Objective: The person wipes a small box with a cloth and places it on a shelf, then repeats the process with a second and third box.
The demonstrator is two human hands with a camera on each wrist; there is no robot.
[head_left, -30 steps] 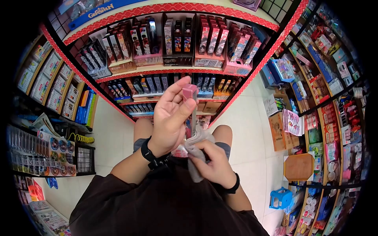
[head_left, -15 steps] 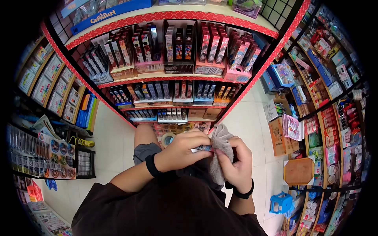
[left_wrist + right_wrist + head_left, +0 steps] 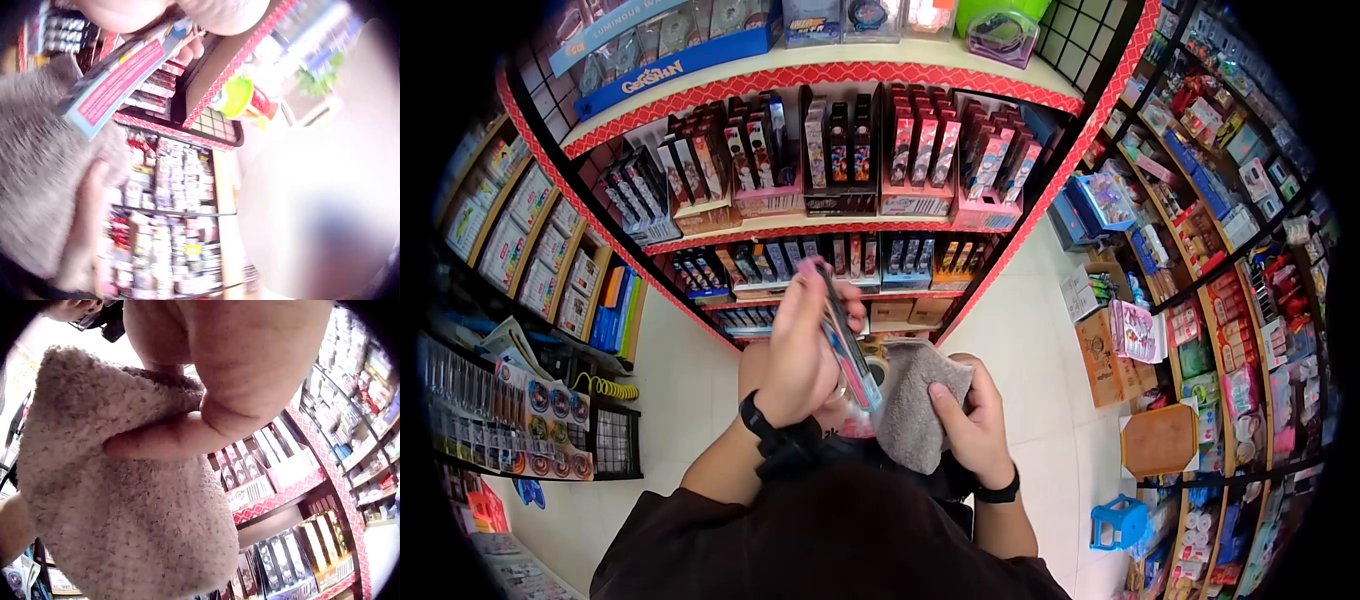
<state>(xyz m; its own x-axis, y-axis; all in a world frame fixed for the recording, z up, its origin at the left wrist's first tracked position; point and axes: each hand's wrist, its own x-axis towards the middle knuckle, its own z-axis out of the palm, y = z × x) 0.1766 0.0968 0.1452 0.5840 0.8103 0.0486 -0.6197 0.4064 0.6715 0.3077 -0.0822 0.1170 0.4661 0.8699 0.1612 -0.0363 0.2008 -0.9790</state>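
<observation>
My left hand [image 3: 798, 350] grips a long, slim printed box [image 3: 852, 352], tilted, its upper end among my fingers and its lower end pointing down toward the cloth. In the left wrist view the slim box [image 3: 119, 87] shows a pink panel with pale blue edges and overlaps the cloth [image 3: 37, 169]. To the right, my right hand [image 3: 972, 425] holds the fuzzy grey cloth [image 3: 920, 405], which hangs spread out with the thumb pressed on its face. From the right wrist, the cloth [image 3: 131, 512] fills much of the view below the thumb; the other fingers are hidden behind it.
Straight ahead stands a shelf unit with red patterned trim [image 3: 820, 75], holding rows of slim boxes [image 3: 920, 150]. Stocked shelves line both sides. On the right floor are a cardboard carton [image 3: 1105, 355] and a blue stool [image 3: 1118, 522].
The cloth was at the slim box, then the hands came low together with the cloth bunched. Now the left hand is raised with the box, and the cloth hangs flatter in the right hand.
</observation>
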